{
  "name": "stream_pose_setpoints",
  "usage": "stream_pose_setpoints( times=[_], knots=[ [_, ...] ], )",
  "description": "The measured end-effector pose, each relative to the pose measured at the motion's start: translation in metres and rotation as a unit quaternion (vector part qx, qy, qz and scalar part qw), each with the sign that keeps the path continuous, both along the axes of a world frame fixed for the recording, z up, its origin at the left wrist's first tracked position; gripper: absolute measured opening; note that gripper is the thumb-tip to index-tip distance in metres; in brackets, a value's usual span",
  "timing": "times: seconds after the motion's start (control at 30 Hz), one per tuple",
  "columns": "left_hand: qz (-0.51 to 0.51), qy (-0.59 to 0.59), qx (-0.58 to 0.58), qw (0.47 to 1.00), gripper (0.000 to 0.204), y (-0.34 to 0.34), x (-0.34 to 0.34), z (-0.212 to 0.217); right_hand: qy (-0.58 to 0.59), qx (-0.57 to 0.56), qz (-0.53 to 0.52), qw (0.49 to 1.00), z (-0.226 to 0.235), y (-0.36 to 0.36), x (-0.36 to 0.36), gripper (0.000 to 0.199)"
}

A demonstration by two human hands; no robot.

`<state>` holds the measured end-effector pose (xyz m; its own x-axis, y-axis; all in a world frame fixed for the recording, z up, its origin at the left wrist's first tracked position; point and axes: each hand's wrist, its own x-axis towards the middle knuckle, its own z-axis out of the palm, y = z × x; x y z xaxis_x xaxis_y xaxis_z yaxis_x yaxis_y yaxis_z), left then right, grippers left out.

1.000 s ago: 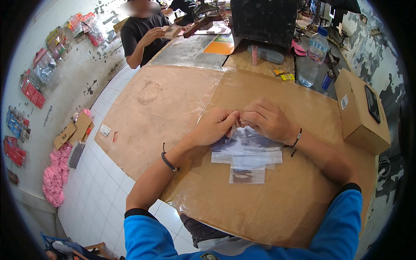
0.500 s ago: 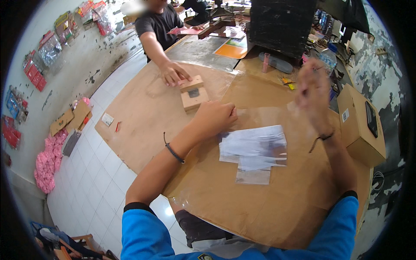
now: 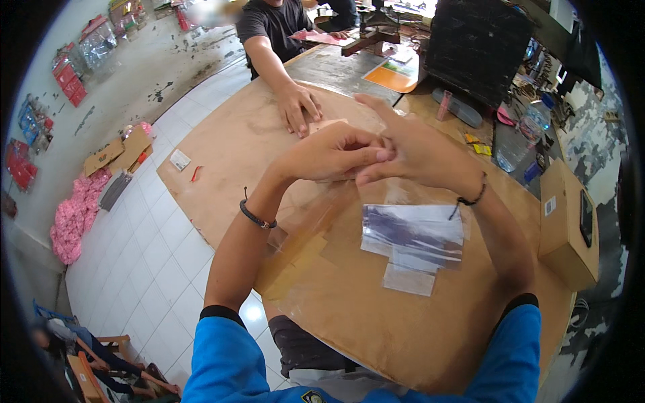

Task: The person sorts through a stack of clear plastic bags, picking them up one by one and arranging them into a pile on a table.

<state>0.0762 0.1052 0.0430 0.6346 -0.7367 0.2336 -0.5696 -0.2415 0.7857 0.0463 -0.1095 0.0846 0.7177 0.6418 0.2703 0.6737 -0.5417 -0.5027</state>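
My left hand (image 3: 339,153) is raised over the middle of the table, fingers curled and thumb tip against them; whatever lies in that pinch, if anything, is hidden. My right hand (image 3: 423,144) meets its fingertips from the right, with a finger stretched up and the thumb below. Just nearer to me, a loose stack of clear plastic sleeves (image 3: 411,235) lies on the brown table covering. Behind my left hand, a light wooden block (image 3: 328,125) is mostly hidden. A co-worker's hand (image 3: 297,111) rests beside the block.
A cardboard box (image 3: 561,232) with a dark phone-like thing (image 3: 586,218) stands at the right edge. Beyond it are a clear bottle (image 3: 521,141) and small yellow packets (image 3: 478,144). An orange sheet (image 3: 391,76) lies on the far table. A small white packet (image 3: 179,160) is at the left.
My right hand has swung in from the right and met my left hand over the table. The co-worker's hand stays near the wooden block. The view has shifted slightly.
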Motion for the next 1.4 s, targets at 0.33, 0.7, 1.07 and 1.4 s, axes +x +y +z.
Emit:
stream_pose_setpoints(
  times=[0.33,0.7,1.07,1.4],
  knots=[
    [0.138,0.161,0.154,0.965,0.034,0.097,0.025,0.013,0.283,-0.055,0.054,0.956,-0.026,0.017,0.082,0.034],
    [0.083,0.334,0.226,0.911,0.036,0.106,0.046,-0.023,0.514,-0.108,0.105,0.844,-0.066,-0.006,0.112,0.041],
    [0.113,0.339,0.206,0.911,0.033,0.109,0.054,-0.029,0.466,-0.043,0.066,0.881,-0.079,-0.011,0.126,0.041],
    [0.111,0.343,0.167,0.918,0.031,0.115,0.055,-0.035,0.443,0.015,0.048,0.895,-0.083,-0.004,0.118,0.040]
  ],
)
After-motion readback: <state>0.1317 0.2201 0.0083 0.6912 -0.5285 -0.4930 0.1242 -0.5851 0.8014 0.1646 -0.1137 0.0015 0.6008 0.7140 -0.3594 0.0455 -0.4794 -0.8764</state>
